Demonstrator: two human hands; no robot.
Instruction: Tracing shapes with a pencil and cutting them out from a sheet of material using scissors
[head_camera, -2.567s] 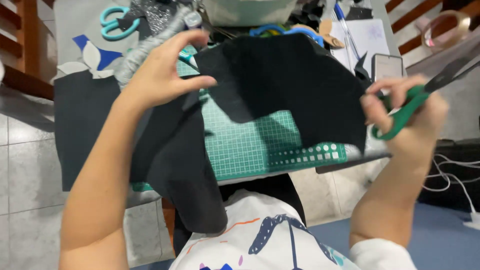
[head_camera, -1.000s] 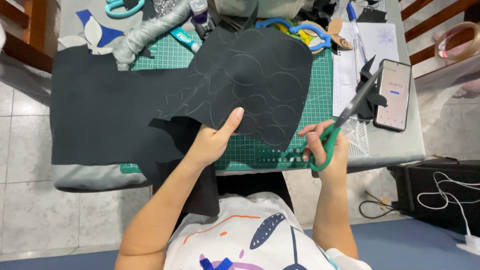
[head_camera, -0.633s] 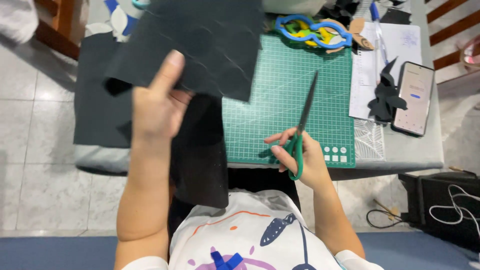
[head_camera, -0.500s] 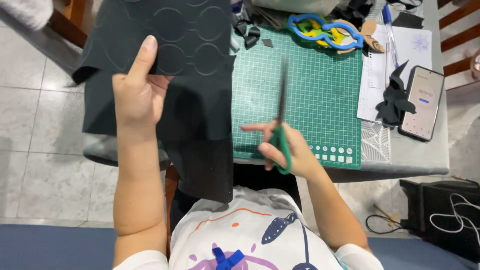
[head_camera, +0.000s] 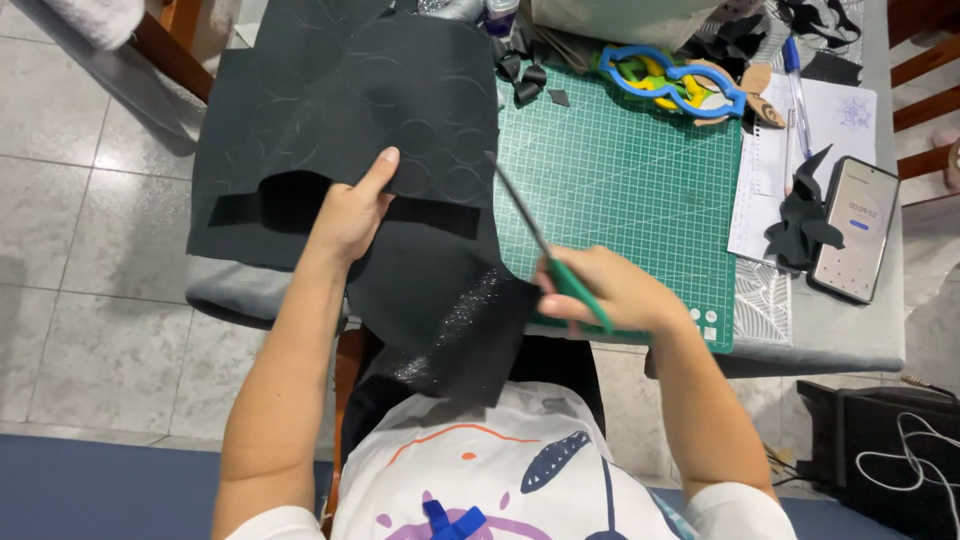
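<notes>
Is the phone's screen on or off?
On. The phone, lying flat at the table's right edge, shows a lit pale screen with a blue button.

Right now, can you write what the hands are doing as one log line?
left hand: holds black sheet | right hand: holds green scissors, blades at sheet edge | under: green cutting mat

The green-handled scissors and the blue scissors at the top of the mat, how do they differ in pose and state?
The green-handled scissors are gripped in the right hand, while the blue scissors lie untouched on the green cutting mat. The green-handled scissors show a long dark blade reaching to the black sheet held by the left hand; of the blue scissors, mostly the large handle loops show. Both are over the mat.
</notes>
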